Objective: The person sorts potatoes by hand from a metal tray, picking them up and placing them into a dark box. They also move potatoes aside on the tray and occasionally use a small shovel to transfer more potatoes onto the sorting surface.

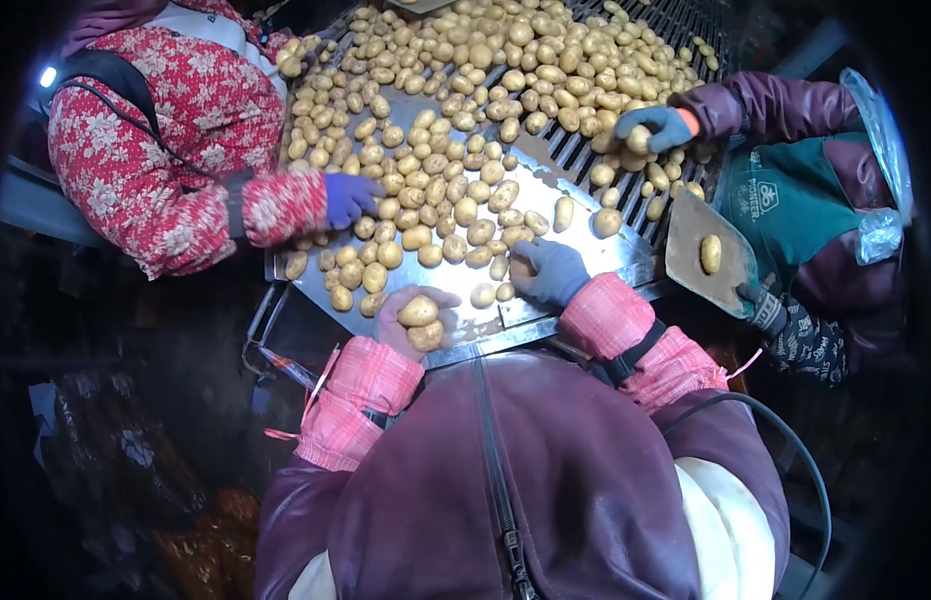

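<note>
My left hand (390, 322), in a pinkish glove, is at the near edge of the metal table (571, 238). Two potatoes (419, 311) rest in it, one just nearer me than the other. My right hand (556, 272), in a blue-grey glove, bends its fingers over a brownish potato (522, 268) that is partly hidden. Two small potatoes (483, 295) lie on bare metal between my hands. Beyond them, many loose potatoes (416, 237) cover the left and middle of the table.
A large heap of potatoes (546, 75) lies on dark slatted bars (576, 160) at the back. At left, a co-worker's purple-gloved hand (352, 200) touches potatoes. At right, another co-worker's gloved hand (658, 130) holds a potato; their other hand (764, 305) grips a scoop-like board (691, 250) carrying one.
</note>
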Available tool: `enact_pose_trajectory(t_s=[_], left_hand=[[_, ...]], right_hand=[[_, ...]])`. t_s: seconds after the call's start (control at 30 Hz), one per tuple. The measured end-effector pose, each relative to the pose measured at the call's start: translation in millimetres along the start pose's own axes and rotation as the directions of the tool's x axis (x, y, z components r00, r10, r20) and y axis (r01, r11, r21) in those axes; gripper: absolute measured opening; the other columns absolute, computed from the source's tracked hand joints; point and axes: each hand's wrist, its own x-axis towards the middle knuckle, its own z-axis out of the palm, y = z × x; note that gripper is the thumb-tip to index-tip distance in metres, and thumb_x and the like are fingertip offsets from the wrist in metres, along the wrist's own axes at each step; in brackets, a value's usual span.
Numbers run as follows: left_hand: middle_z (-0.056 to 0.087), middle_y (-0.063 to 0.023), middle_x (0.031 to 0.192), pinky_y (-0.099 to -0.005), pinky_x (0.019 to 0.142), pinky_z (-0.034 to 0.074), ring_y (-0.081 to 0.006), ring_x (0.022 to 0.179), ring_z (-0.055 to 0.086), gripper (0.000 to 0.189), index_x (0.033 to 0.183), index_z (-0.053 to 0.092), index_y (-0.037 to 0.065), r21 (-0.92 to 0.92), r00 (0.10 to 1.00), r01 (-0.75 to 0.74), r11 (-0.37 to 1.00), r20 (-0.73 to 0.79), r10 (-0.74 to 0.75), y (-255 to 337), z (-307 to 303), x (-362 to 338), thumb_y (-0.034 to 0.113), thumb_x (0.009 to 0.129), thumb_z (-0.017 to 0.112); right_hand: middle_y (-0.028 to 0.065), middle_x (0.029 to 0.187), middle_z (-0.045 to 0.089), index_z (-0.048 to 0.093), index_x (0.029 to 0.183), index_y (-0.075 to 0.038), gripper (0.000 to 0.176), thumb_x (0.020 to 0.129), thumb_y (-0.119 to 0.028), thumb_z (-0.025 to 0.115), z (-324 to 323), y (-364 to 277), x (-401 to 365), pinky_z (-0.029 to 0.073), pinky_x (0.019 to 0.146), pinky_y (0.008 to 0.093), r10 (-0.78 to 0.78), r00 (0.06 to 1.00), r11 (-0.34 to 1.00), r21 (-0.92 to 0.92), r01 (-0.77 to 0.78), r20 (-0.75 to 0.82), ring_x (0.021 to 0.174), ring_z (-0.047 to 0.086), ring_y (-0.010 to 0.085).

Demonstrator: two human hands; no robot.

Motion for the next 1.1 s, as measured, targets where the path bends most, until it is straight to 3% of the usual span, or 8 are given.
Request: enact_pose_trajectory(t_s=[0.23, 0.4, 0.57, 0.67, 0.73, 0.9, 0.97, 1.1], left_hand=[[0.062, -0.0313, 0.117, -0.0387, 0.049, 0.051, -0.03, 0.066, 0.064, 0.074, 0.141, 0.045, 0.0, -0.368, 0.931, 0.218, 0.904, 0.357, -0.079, 7, -4, -5, 0.048, 0.085, 0.055], [0.066, -0.0278, 0.106, -0.0353, 0.046, 0.052, -0.0311, 0.072, 0.068, 0.063, 0.126, 0.054, -0.001, -0.374, 0.915, 0.255, 0.892, 0.391, -0.098, 4, -15, -1, 0.05, 0.089, 0.051], [0.067, -0.0231, 0.106, -0.0297, 0.048, 0.053, -0.0308, 0.077, 0.069, 0.051, 0.117, 0.056, 0.0, -0.242, 0.967, 0.233, 0.942, 0.159, -0.198, 22, 9, -15, 0.044, 0.098, 0.038], [0.065, -0.0209, 0.113, -0.0273, 0.052, 0.053, -0.0307, 0.084, 0.07, 0.053, 0.123, 0.053, 0.001, 0.193, 0.991, -0.031, 0.981, 0.132, 0.005, 14, 18, -19, 0.044, 0.101, 0.033], [0.064, -0.0198, 0.116, -0.0269, 0.055, 0.053, -0.0302, 0.089, 0.069, 0.055, 0.129, 0.05, 0.003, 0.343, 0.981, -0.136, 0.929, 0.177, 0.078, 16, 22, -22, 0.046, 0.102, 0.03], [0.064, -0.0175, 0.114, -0.03, 0.059, 0.053, -0.0267, 0.091, 0.068, 0.056, 0.14, 0.044, 0.009, -0.328, 0.935, 0.353, 0.876, 0.147, -0.321, 39, 37, -13, 0.047, 0.102, 0.03], [0.065, -0.0169, 0.11, -0.0312, 0.058, 0.052, -0.0251, 0.087, 0.067, 0.055, 0.141, 0.044, 0.01, -0.236, 0.915, 0.357, 0.904, 0.281, -0.289, 27, 10, -5, 0.047, 0.102, 0.029], [0.065, -0.0166, 0.103, -0.0312, 0.056, 0.05, -0.0232, 0.083, 0.067, 0.053, 0.141, 0.044, 0.012, -0.275, 0.905, 0.379, 0.884, 0.31, -0.291, 18, -1, 0, 0.046, 0.103, 0.03]], right_hand=[[0.0203, 0.117, 0.062, 0.057, 0.129, -0.006, 0.058, 0.083, -0.039, 0.07, -15, -48, -13, 0.051, 0.087, 0.0448, -0.251, 0.962, 0.764, 0.587, 0.266, -0.109, 0.105, 0.061, 0.0382], [0.019, 0.117, 0.056, 0.06, 0.123, -0.012, 0.048, 0.079, -0.029, 0.069, -40, 34, -6, 0.047, 0.09, 0.0483, 0.177, 0.849, 0.944, -0.157, -0.289, -0.498, 0.105, 0.056, 0.0388], [0.0157, 0.104, 0.058, 0.061, 0.11, -0.012, 0.041, 0.07, -0.013, 0.068, 8, 135, 14, 0.048, 0.082, 0.0469, -0.041, 0.801, 0.924, -0.327, -0.197, -0.598, 0.09, 0.056, 0.0358], [0.0177, 0.114, 0.058, 0.066, 0.101, -0.011, 0.021, 0.08, -0.013, 0.064, -15, 79, 4, 0.048, 0.087, 0.0453, 0.078, 0.928, 0.981, -0.139, -0.137, -0.363, 0.099, 0.057, 0.0367], [0.018, 0.116, 0.059, 0.065, 0.113, -0.01, 0.03, 0.085, -0.019, 0.065, -6, 36, 1, 0.047, 0.094, 0.0418, 0.081, 0.967, 0.911, 0.412, 0.026, -0.24, 0.107, 0.058, 0.0338], [0.016, 0.123, 0.058, 0.056, 0.129, -0.008, 0.044, 0.093, -0.032, 0.065, -50, -44, 2, 0.048, 0.095, 0.0368, -0.396, 0.918, 0.728, 0.597, 0.337, -0.035, 0.114, 0.057, 0.0255], [0.0191, 0.126, 0.056, 0.056, 0.129, -0.009, 0.046, 0.092, -0.034, 0.065, -56, -23, 15, 0.047, 0.097, 0.0396, -0.316, 0.94, 0.933, 0.14, 0.332, -0.128, 0.116, 0.056, 0.032], [0.0232, 0.124, 0.054, 0.057, 0.128, -0.013, 0.049, 0.086, -0.038, 0.064, -40, 12, 58, 0.046, 0.096, 0.0484, -0.13, 0.87, 0.99, -0.009, 0.143, -0.476, 0.114, 0.054, 0.0417]])
